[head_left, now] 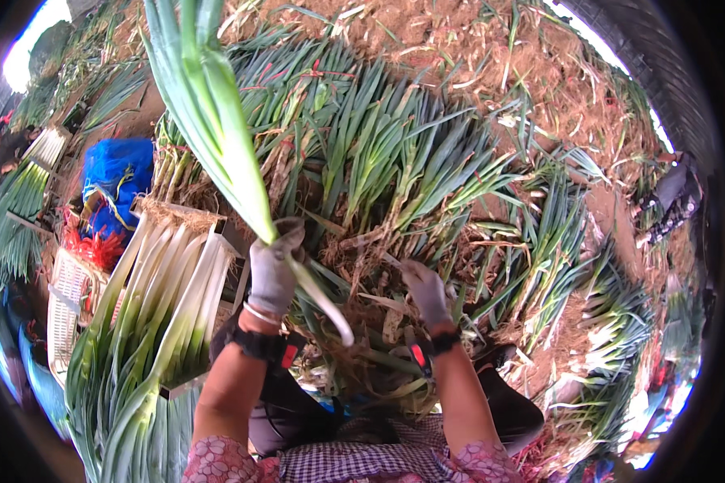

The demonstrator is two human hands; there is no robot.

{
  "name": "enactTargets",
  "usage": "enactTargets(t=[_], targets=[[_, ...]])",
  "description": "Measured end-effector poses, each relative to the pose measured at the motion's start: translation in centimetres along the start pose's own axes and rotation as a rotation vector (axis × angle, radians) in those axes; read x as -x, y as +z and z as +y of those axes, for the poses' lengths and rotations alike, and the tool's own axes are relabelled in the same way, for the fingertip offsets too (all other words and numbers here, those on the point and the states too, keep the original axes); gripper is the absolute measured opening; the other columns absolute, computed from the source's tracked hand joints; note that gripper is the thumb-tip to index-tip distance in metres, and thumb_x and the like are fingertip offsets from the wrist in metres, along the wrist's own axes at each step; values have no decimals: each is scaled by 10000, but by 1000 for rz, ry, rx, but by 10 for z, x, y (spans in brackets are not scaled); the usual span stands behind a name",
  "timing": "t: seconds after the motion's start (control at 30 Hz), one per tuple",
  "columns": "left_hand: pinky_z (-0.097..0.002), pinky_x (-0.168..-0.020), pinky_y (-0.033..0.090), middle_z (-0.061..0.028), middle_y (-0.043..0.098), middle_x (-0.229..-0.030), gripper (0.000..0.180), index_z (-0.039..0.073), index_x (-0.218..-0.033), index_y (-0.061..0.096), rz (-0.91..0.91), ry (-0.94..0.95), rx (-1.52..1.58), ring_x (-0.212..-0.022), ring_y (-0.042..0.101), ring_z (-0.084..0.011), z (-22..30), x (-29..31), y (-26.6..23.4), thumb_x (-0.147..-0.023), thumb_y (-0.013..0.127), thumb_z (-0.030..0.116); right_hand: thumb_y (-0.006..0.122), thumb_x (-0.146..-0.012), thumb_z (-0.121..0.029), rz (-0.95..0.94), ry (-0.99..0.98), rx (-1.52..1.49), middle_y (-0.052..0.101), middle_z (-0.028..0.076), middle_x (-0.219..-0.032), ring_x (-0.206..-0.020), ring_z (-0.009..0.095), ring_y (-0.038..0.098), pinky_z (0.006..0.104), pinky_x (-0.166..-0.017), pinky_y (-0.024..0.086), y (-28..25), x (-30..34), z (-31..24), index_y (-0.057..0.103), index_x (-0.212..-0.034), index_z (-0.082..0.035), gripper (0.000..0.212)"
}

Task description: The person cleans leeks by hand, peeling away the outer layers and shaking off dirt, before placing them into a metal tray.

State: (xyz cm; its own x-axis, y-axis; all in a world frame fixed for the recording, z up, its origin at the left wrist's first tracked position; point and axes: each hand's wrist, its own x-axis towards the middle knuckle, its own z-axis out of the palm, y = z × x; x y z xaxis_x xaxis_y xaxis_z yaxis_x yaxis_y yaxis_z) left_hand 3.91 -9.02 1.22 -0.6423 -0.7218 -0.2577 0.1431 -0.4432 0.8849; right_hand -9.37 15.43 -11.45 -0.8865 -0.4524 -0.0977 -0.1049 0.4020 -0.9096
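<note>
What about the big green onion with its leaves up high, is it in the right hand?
No, the gloved left hand is the one gripping the green onion.

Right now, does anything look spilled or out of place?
Yes: loose scraps litter the ground beyond the green bundles, untidy compared with the leeks lined up at left. A tangled red heap tops the white basket. Nothing stands out about the leek in the left hand.

Bright daylight — blown-out patches along the curved rim — black fisheye corners.
</note>
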Motion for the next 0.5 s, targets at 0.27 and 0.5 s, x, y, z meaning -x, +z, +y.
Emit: enactTargets(t=[0.27, 0.5], targets=[[-235, -479, 375, -21, 525, -613, 130, -45, -884, 615, 26, -8, -100, -498, 454, -87, 7, 6, 24, -803, 620, 57, 612, -844, -234, 77, 500, -141, 604, 161, -1177, -1072, 239, 547, 332, -917, 401, 91, -98, 81, 548, -1255, -34, 462], [-232, -478, 369, -19, 509, -601, 121, -44, -864, 609, 59, -13, -169, -489, 445, -81, 10, 10, 26, -782, 604, 44, 611, -829, -145, 416, 776, -566, 605, 140, -1090, -972, 243, 554, 337, -873, 405, 113, -122, 88, 517, -1289, -30, 482]])
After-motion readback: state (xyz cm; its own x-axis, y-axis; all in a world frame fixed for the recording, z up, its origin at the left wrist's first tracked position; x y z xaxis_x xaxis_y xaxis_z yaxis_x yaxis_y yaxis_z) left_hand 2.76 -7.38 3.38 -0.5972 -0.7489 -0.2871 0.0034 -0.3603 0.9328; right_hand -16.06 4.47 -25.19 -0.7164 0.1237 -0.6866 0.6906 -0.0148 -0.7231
